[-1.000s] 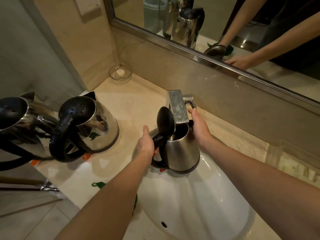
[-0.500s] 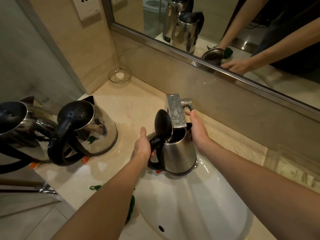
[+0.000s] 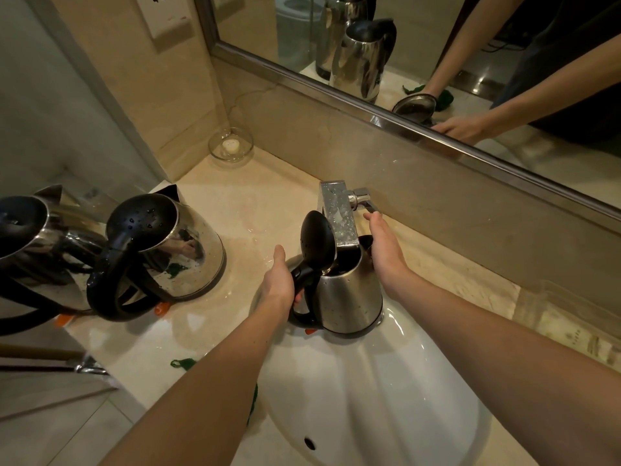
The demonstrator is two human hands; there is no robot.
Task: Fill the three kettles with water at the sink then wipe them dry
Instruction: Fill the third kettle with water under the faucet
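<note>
Kettles number three in the head view, each a tapered body of polished steel with a black plastic lid and a looped black handle.

The sink kettle point(image 3: 349, 297) stands upright at the back of the sink point(image 3: 386, 408), a smooth, glossy white oval basin. Its brushed wall is speckled with droplets. Its rounded lid point(image 3: 317, 240) is tipped up on its hinge, and the open mouth sits right under the faucet point(image 3: 337, 213), a flat, square-edged chrome slab, also wet.

The left grip point(image 3: 280, 284) is curled round that kettle's black handle, thumb pointing up. The right grip point(image 3: 386, 253) is spread, fingers straight, lying beside the kettle's spout. Its fingertips reach just under the single chrome lever point(image 3: 364, 201); whether they touch it I cannot tell.

The middle kettle point(image 3: 181, 250) and the far-left kettle point(image 3: 33, 237) stand side by side on the table point(image 3: 235, 203), a pale, veined, glossy stone top, wet near the basin. Both have their lids down, and the middle one's lid is beaded with water. Small orange tabs show at their bases.

One round clear glass bowl point(image 3: 231, 148) with a white lump inside sits in the back corner. One green cloth point(image 3: 183, 363) lies at the table's front edge, partly hidden by the left forearm. One metal-framed mirror point(image 3: 336, 92) runs along the wall.
</note>
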